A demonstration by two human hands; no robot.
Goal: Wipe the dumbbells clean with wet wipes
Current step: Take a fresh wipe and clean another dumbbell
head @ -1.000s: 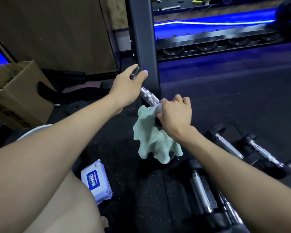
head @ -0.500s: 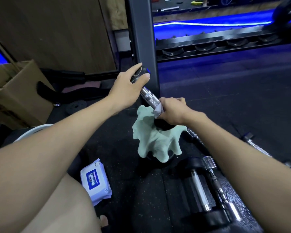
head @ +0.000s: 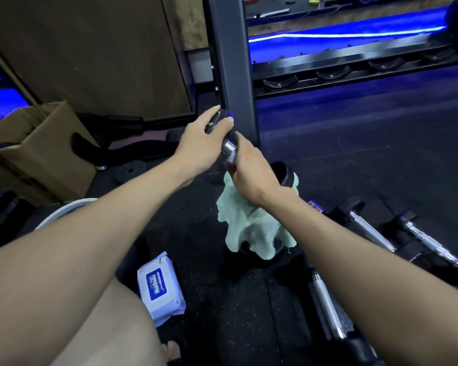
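Chrome shows on only a short stretch of the dumbbell's handle (head: 229, 150), between the 2 hands. The dumbbell (head: 224, 133) is held tilted above the floor (head: 354, 159), its upper black head in the left hand (head: 204, 143) and its lower head (head: 284, 174) poking out past the right wrist, with a pale green cloth (head: 251, 228) draped beneath it.

The left grip has its fingers curled over the upper head and the thumb on the near side, a firm hold. The right hand (head: 251, 170) is closed round the handle just below the left; a wet wipe is presumably inside the fist, but I cannot tell, since the fingers hide it.

To do this step well, I judge the left hand should act as the anchor and keep the head from rolling, while the right runs along the whole handle with a twist so the knurling gets scrubbed all round. The collar by the upper head deserves a pass too, as does each rubber head.

Relative to the grips, the dumbbell runs from the left palm, up and left, down through the right fist to the free head, lower right. The pack of wipes (head: 159, 286) lies on the floor near the person's left knee, well apart from both hands. 3 other dumbbells (head: 370, 231) lie on the floor to the right.
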